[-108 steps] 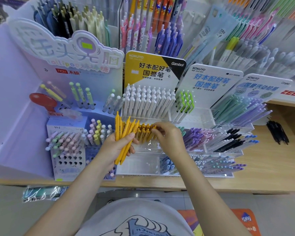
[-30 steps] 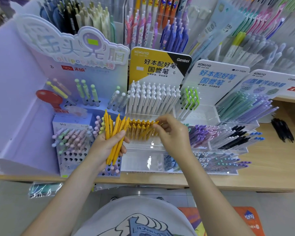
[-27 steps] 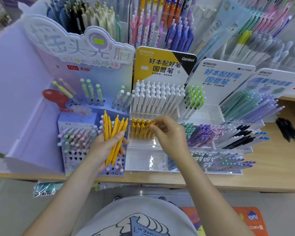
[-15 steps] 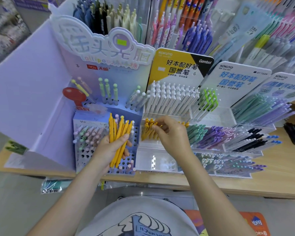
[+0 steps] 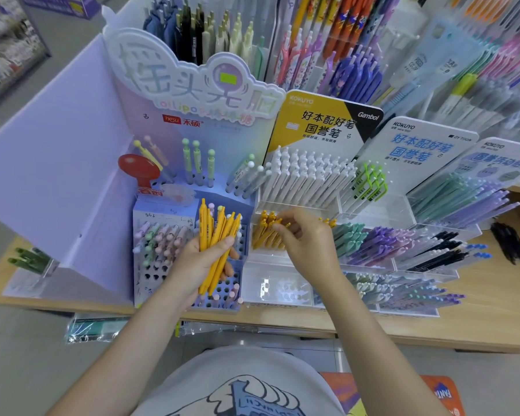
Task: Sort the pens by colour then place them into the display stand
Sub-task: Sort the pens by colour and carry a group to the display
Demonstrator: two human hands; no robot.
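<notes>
Yellow pens fill the clear display stand compartment

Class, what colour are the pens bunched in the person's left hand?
Yellow-orange. The head view shows the pens gripped in the left hand.

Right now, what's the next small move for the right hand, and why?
Probably pull one pen from the yellow bundle in the left hand. The right hand is at the yellow pens in the clear tray, seemingly seating one there, and the bundle remains to be placed.
</notes>
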